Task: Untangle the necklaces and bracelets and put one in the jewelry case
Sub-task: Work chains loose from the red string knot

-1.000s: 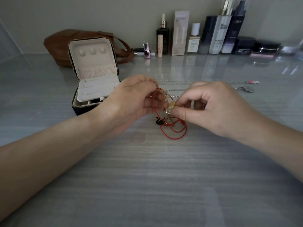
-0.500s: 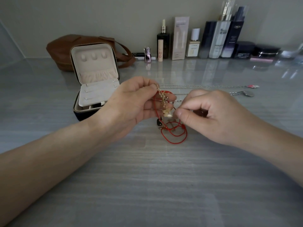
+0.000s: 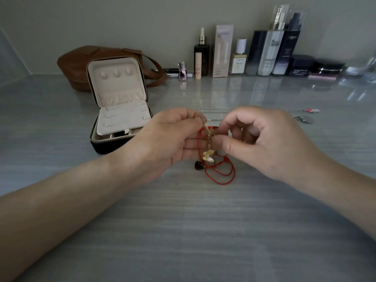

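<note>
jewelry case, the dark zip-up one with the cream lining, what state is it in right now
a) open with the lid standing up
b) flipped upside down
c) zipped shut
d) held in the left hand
a: the dark zippered jewelry case with cream lining sits on the grey table with its lid upright, while the left hand and right hand both pinch the tangle of red cord and gold chain.

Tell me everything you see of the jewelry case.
The jewelry case is a square zip box, dark outside, cream, soft-looking inside. It stands open on the table, lid upright with three tabs and a gathered pocket, a cream flap over the base. The left hand, to its right, does not touch it.
</note>
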`<state>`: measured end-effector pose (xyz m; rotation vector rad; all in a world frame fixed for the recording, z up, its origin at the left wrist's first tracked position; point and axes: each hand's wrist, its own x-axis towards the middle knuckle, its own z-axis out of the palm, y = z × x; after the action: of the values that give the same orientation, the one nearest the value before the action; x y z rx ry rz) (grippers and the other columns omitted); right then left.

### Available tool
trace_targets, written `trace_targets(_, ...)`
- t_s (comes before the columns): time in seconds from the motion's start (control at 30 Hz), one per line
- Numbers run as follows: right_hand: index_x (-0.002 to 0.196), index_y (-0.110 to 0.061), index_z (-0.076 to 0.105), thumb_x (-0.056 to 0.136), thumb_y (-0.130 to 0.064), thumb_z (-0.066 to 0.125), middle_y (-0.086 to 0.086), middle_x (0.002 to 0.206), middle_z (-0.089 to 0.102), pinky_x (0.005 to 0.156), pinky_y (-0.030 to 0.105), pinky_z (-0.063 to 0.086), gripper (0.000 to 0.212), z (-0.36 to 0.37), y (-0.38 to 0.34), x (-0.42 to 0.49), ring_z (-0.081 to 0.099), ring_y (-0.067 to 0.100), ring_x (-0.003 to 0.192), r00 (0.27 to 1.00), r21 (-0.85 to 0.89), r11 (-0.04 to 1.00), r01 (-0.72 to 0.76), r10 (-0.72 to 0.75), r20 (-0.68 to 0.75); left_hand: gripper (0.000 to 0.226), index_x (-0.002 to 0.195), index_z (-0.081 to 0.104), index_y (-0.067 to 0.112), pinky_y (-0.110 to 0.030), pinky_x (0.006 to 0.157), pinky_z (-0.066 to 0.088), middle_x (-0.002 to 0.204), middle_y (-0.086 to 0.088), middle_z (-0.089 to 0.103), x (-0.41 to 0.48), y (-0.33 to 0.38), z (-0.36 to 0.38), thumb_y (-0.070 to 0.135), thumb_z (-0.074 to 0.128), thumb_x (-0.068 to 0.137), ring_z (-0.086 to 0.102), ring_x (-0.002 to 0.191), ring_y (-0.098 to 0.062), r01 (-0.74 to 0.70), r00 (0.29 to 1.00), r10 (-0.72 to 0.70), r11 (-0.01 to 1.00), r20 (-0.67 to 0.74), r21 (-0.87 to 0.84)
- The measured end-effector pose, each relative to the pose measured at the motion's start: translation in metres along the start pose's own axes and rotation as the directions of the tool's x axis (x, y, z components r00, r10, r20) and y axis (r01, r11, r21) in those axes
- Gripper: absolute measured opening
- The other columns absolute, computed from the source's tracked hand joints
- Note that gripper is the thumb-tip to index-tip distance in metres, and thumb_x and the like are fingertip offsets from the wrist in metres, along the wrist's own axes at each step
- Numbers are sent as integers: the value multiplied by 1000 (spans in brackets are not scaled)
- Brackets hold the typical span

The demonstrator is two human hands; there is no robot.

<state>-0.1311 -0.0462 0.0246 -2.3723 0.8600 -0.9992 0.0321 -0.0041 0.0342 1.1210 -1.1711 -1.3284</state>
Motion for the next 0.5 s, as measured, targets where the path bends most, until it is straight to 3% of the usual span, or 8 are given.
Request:
trace_targets(0.2, 69, -25, 64, 72, -26, 75, -10, 53, 47, 48, 10, 34, 11, 6, -2, 1, 48, 1, 53, 999, -96, 995, -18, 15, -33, 19, 79, 53, 8, -23, 56, 56, 62, -2, 62, 0, -1, 2, 5, 42, 95, 63, 55, -13, 22, 1000, -23, 998, 8, 53)
trace_targets(0.33, 64, -29, 64, 70, -21, 69, -18, 52, 51, 45, 8, 33, 11, 5, -2, 3, 47, 1, 47, 993, 11, 993, -118, 118, -7, 16, 81, 54, 8, -23, 54, 55, 63, -2, 66, 0, -1, 0, 7, 45, 94, 66, 57, -13, 38, 999, -38, 996, 2, 77)
trace_targets(0.5, 66, -21, 69, 74, -17, 70, -11, 49, 53, 45, 9, 34, 9, 1, 0, 5, 45, 1, 45, 979, 151, 967, -203, 200, 37, 8, 86, 56, 9, -23, 55, 55, 64, -4, 68, 1, -1, -3, 6, 50, 92, 65, 58, -14, 12, 999, -5, 987, -42, 161)
